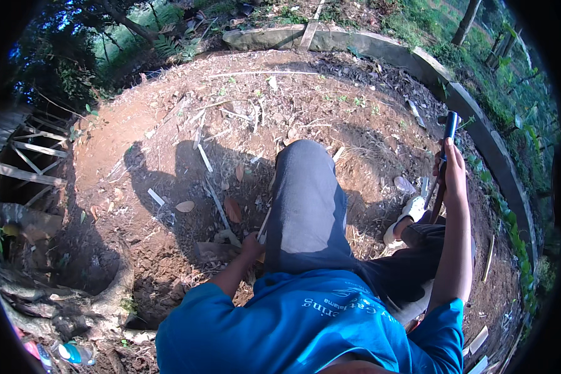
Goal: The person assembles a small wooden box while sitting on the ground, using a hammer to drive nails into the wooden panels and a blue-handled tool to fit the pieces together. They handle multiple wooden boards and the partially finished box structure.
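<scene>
My right hand [455,171] is raised at the right, its fingers wrapped round a long dark-handled tool [450,128]. The handle's shiny, rounded end points up and away from me. A narrow brown length shows below my fingers, near my right shoe [411,210], but the tool's exact kind is unclear. Low beside my bent left knee [305,199], my left hand [252,247] is closed on a thin pale strip [265,225], seemingly wood or bamboo. My thigh partly hides that hand and the strip's lower end.
Split strips [204,158], dry leaves [232,210] and twigs lie on the brown soil. A low curved concrete edging [467,103] borders the far and right sides. Thick roots [100,299] stand at the lower left, below a wooden lattice [34,149].
</scene>
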### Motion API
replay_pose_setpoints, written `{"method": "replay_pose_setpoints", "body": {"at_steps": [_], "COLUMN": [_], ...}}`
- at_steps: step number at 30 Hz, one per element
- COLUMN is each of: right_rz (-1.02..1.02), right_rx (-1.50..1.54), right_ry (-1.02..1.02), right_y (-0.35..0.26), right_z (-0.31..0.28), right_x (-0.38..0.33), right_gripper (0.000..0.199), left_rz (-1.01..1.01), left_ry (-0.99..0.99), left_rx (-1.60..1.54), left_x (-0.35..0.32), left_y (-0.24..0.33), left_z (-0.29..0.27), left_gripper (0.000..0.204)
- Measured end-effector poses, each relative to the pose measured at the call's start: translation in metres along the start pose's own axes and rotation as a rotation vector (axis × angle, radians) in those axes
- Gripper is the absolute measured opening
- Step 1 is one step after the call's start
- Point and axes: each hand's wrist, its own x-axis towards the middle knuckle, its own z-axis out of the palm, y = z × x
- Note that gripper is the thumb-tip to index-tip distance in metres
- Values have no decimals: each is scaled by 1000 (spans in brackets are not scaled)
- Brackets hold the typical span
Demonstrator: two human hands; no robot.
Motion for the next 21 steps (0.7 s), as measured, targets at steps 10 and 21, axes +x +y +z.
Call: {"method": "replay_pose_setpoints", "body": {"at_steps": [10, 21], "right_rz": [39, 79], "right_rx": [211, 456], "right_ry": [30, 88], "right_y": [70, 64], "right_z": [6, -33], "right_x": [57, 49], "right_gripper": [39, 37], "left_rz": [356, 901], "left_ry": [293, 605], "left_rx": [-332, -713], "left_x": [12, -48], "left_y": [69, 262], "left_z": [-88, -232], "left_gripper": [51, 31]}}
